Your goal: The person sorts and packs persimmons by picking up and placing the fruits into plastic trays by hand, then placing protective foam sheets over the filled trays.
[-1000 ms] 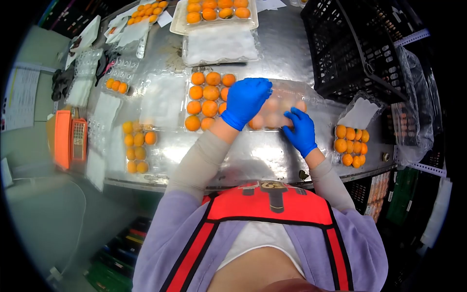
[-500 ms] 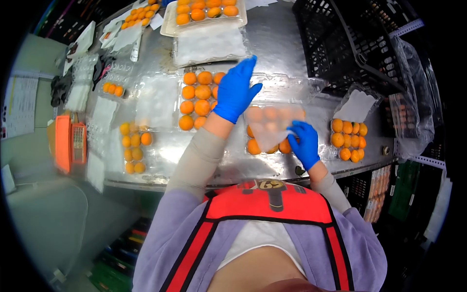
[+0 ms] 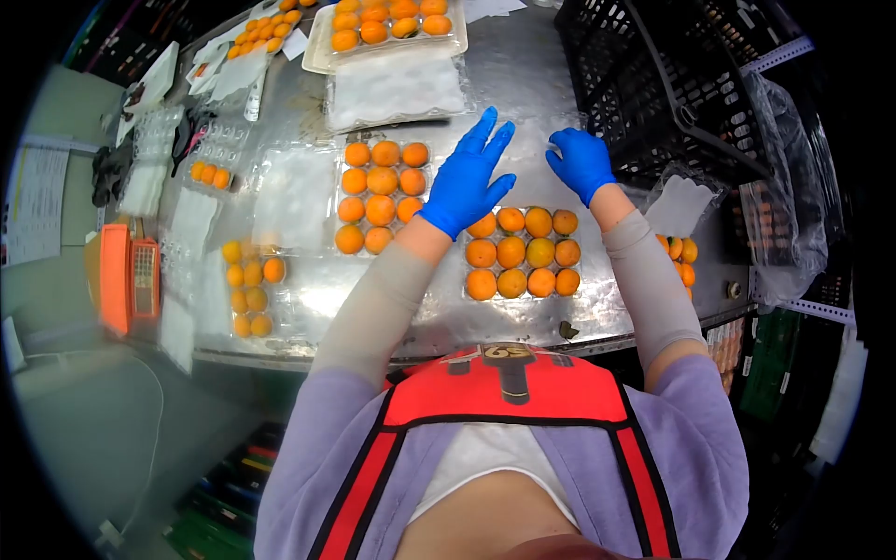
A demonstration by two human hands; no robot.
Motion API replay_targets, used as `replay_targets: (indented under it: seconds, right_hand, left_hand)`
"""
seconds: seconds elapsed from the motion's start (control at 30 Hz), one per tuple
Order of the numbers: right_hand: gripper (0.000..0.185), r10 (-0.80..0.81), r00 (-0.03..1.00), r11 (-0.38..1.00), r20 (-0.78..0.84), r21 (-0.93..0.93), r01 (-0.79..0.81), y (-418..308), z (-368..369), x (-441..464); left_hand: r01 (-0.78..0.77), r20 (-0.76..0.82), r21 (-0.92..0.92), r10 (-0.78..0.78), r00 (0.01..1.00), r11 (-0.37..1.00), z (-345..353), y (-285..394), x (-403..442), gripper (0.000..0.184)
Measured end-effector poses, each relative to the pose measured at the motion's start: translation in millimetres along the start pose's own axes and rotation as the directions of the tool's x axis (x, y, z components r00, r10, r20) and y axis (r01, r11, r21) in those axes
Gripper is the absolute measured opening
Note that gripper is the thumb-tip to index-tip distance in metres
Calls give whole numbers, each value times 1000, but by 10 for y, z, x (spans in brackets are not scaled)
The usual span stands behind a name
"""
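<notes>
Upper center, the left hand (image 3: 467, 182) splays, released; the right hand (image 3: 581, 164) curls, grip impossible to tell. Below: 12 oranges (image 3: 511, 251).

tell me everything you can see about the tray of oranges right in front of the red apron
The tray looks like thin clear plastic. It holds twelve round orange fruits, some yellower, in three rows of four. It lies flat on the shiny metal table, with the fruit uncovered. The gloved left hand is by its far left corner; contact is unclear. The gloved right hand is beyond its far edge, clear of the fruit.
</notes>
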State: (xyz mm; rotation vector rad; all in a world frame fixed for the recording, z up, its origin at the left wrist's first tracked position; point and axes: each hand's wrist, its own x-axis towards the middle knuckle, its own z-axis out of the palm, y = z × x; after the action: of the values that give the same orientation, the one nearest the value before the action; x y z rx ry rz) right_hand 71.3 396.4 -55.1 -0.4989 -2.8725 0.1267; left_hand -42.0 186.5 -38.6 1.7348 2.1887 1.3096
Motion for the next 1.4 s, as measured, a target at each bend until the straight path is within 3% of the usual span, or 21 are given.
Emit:
replay_targets:
  seconds: [0.1, 0.2, 0.23, 0.3, 0.37, 0.47, 0.6, 0.67, 0.7, 0.77, 0.83, 0.9, 1.03, 1.1, 1.17, 1.23, 1.3, 1.33, 1.4]
  right_hand:
    - [20, -32, 999, 998, -1, -63, 32, 14, 10, 130]
    - [25, -61, 991, 996, -117, -74, 52, 27, 15, 166]
    - [30, -37, 983, 999, -182, -27, 33, 27, 14, 161]
    - [35, -5, 971, 1000, -238, 22, 11, 42, -15, 109]
    - [43, 20, 944, 975, -330, 216, 56, 43, -77, -38]
    - [44, 83, 928, 958, -363, 286, 27, 29, -91, -428]
    - [42, 153, 954, 928, -256, 370, -49, 59, 147, -1095]
    - [42, 337, 941, 745, -10, 614, -260, 62, 361, -1356]
    - [42, 334, 943, 745, -9, 615, -257, 28, 450, -1412]
    - [44, 473, 867, 377, 154, 854, -358, -51, 560, -1461]
    - [42, 480, 870, 422, 115, 839, -344, -93, 558, -1393]
    - [43, 557, 823, 290, 109, 903, -316, -83, 589, -1248]
    - [44, 592, 796, 217, 122, 928, -303, 12, 627, -909]
    - [44, 593, 795, 198, 129, 934, -299, 42, 621, -805]
    - [49, 619, 778, 246, 103, 916, -317, 24, 500, -730]
    - [48, 618, 780, 235, 92, 926, -295, 99, 504, -826]
    - [47, 601, 799, 326, 7, 911, -253, 73, 427, -1022]
    - [46, 647, 757, 229, 91, 924, -307, -36, 287, -1108]
    - [45, 660, 741, 218, 125, 911, -349, -108, 245, -1310]
  left_hand:
    - [5, 67, 13, -6, 998, 1000, 77, -87, 91, 66]
    - [-19, 40, 212, 11, 999, 977, 229, -324, 201, 69]
    - [-20, 45, 207, 11, 999, 978, 256, -380, 189, 69]
    - [135, 79, 362, -174, 981, 923, 275, -476, 136, 71]
    - [116, 58, 373, -148, 987, 921, 319, -546, -5, 71]
    - [170, -29, 14, -170, 985, 985, 225, -397, -336, 70]
    - [325, -45, -37, -326, 944, 945, 226, -189, -938, 67]
    - [619, 144, -389, -618, 773, 682, 236, -78, -1057, 62]
    - [619, 141, -389, -620, 772, 682, 272, -83, -1062, 62]
    - [608, 191, -625, -659, 727, 490, 363, -137, -1025, 58]
    - [622, 198, -596, -657, 727, 508, 344, -138, -896, 56]
    - [672, 206, -545, -697, 687, 501, 341, -193, -782, 55]
    - [582, 108, -619, -677, 728, 528, 289, -247, -498, 54]
    - [580, 122, -670, -702, 701, 463, 250, -264, -443, 55]
    - [620, 112, -526, -675, 729, 582, 216, -329, -469, 55]
    - [571, 38, -495, -640, 767, 655, 171, -449, -641, 50]
    - [495, -47, -383, -552, 833, 780, 74, -470, -853, 41]
    - [475, -121, -360, -545, 829, 803, 23, -408, -915, 34]
    - [496, -104, -285, -541, 834, 820, -82, -251, -1019, 34]
